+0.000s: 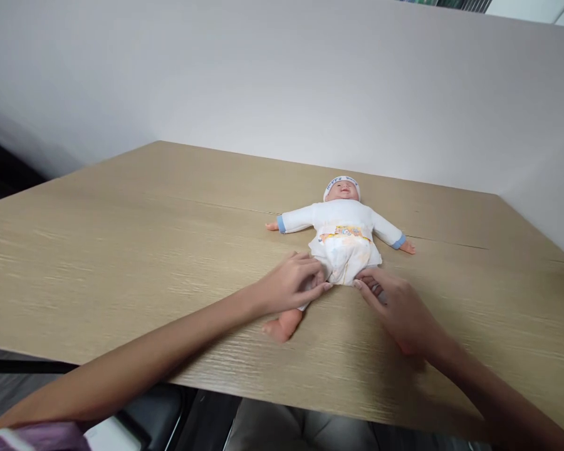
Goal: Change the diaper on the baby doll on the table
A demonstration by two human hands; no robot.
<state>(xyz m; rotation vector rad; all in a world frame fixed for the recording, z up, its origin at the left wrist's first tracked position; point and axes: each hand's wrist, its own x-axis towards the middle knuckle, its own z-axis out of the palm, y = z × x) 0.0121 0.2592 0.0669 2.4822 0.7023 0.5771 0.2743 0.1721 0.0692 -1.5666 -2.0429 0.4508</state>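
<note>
A baby doll (343, 213) lies on its back on the wooden table, arms spread, in a white top with blue cuffs and a white printed cap. Around its hips is a white diaper (345, 254) with an orange and yellow printed waistband. My left hand (301, 279) pinches the diaper's edge at the leg opening on the left. On the right, my right hand (388, 294) has thumb and fingers closed on the opposite leg edge. One bare doll foot (284, 326) shows below my left hand; the other leg is mostly hidden behind my right hand.
The wooden table (145, 232) reaches back to a pale wall (263, 81). Below its front edge are a grey seat (267, 429) and a dark chair (155, 413) with a white object on it.
</note>
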